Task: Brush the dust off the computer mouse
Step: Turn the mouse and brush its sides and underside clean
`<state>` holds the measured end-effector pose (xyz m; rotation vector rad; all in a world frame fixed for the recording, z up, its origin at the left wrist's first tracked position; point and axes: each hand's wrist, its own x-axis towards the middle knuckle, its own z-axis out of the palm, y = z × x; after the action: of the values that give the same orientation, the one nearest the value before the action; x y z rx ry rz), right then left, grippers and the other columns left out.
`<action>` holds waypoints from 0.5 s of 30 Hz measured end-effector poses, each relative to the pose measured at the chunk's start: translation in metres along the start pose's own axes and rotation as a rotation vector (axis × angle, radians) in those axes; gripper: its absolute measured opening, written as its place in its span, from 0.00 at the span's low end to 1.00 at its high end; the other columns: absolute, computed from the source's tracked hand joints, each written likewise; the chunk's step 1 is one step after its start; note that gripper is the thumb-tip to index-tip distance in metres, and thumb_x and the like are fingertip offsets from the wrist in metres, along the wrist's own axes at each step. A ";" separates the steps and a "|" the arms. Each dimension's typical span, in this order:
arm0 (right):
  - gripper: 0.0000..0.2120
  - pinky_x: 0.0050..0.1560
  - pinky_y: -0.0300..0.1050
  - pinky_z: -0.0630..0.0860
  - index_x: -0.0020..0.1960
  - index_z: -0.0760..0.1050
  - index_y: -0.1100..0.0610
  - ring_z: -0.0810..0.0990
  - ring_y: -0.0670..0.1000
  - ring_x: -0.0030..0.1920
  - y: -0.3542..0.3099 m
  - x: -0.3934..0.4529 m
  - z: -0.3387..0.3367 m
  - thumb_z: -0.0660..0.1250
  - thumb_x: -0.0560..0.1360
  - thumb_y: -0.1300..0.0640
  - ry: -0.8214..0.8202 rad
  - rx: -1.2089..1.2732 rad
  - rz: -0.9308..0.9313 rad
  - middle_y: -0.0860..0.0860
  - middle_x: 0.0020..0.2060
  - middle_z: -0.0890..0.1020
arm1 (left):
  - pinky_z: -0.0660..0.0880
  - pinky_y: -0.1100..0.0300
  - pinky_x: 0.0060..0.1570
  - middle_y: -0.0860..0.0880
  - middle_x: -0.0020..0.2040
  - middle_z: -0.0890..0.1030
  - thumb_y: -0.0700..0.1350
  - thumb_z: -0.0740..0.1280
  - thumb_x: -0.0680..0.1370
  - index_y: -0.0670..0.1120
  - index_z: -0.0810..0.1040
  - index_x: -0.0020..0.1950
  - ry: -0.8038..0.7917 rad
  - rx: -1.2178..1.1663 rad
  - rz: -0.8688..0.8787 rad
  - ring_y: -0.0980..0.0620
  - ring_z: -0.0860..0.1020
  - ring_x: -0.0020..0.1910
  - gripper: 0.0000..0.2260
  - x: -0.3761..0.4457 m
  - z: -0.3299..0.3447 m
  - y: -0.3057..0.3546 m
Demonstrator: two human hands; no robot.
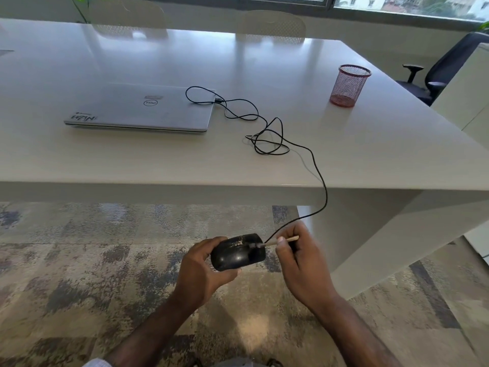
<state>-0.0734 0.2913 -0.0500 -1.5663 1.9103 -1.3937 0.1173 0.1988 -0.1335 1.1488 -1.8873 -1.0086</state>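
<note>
Below table edge, left hand (197,268) cradles mouse (238,252), right hand (299,260) pinches brush (280,241).

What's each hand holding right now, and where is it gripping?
The left hand grips the black mouse round its rear end. The right hand pinches the brush by its wooden handle.

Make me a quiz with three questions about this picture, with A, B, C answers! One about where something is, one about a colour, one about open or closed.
1. Where is the mouse?
A. On the table
B. Held in the left hand, below the table edge
C. In the cup

2. What colour is the mesh cup?
A. Red
B. Blue
C. Yellow

3. The laptop is:
A. Open
B. Closed
C. Standing on its side

Answers:
1 B: the left hand grips it above the carpet.
2 A: its mesh is red.
3 B: its lid lies flat on the table.
</note>
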 end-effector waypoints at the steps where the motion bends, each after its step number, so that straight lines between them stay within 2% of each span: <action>1: 0.05 0.29 0.33 0.64 0.42 0.72 0.53 0.70 0.44 0.29 -0.001 -0.001 0.002 0.62 0.77 0.56 -0.019 0.017 0.001 0.43 0.30 0.74 | 0.72 0.67 0.54 0.60 0.55 0.80 0.43 0.85 0.59 0.59 0.77 0.59 0.000 0.004 0.004 0.63 0.77 0.54 0.33 0.000 0.000 0.000; 4: 0.07 0.30 0.37 0.66 0.43 0.72 0.54 0.70 0.44 0.29 -0.004 -0.003 0.006 0.62 0.78 0.53 -0.035 0.105 0.007 0.44 0.31 0.74 | 0.73 0.65 0.55 0.58 0.55 0.81 0.43 0.85 0.59 0.56 0.78 0.60 0.009 0.001 -0.004 0.60 0.77 0.55 0.33 0.000 0.000 0.000; 7: 0.08 0.30 0.43 0.68 0.43 0.72 0.52 0.70 0.46 0.29 -0.005 0.000 0.001 0.60 0.76 0.48 0.054 0.147 0.011 0.46 0.30 0.74 | 0.74 0.62 0.56 0.56 0.55 0.81 0.42 0.85 0.59 0.53 0.80 0.60 0.005 -0.011 -0.006 0.56 0.78 0.55 0.32 0.001 -0.001 -0.002; 11: 0.07 0.29 0.34 0.65 0.43 0.70 0.51 0.70 0.43 0.28 0.000 0.003 -0.006 0.59 0.77 0.49 0.083 0.047 -0.020 0.41 0.30 0.74 | 0.75 0.59 0.57 0.55 0.55 0.82 0.42 0.85 0.59 0.49 0.81 0.61 0.005 -0.014 -0.015 0.54 0.78 0.55 0.32 0.002 -0.001 -0.003; 15: 0.05 0.29 0.35 0.65 0.43 0.72 0.53 0.71 0.44 0.30 0.000 -0.001 0.002 0.62 0.77 0.56 -0.019 -0.034 -0.038 0.46 0.30 0.74 | 0.74 0.62 0.57 0.56 0.56 0.81 0.42 0.85 0.59 0.52 0.80 0.61 0.007 -0.003 0.000 0.56 0.78 0.56 0.32 0.003 0.000 -0.001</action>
<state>-0.0717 0.2913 -0.0516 -1.6345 1.9117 -1.3635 0.1169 0.1961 -0.1334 1.1495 -1.8793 -1.0056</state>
